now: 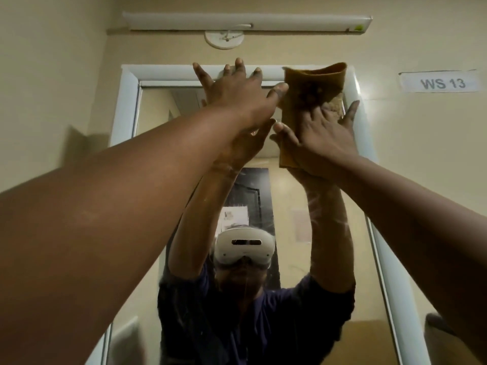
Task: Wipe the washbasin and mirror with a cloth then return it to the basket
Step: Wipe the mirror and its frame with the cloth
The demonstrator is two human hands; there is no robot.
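Your right hand (pixel 320 133) presses the brown cloth (pixel 308 101) flat against the mirror (pixel 184 159) at its top right corner, fingers spread, grip released. Your left hand (pixel 237 93) rests splayed on the mirror's white frame (pixel 126 106) at the top edge, grasping nothing.

Cloth (pixel 313 93) flat against mirror (pixel 295 206)

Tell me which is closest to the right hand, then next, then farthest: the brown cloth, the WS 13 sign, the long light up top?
1. Brown cloth, pressed under the right hand.
2. WS 13 sign, to its right on the wall.
3. Long light, high above the mirror.
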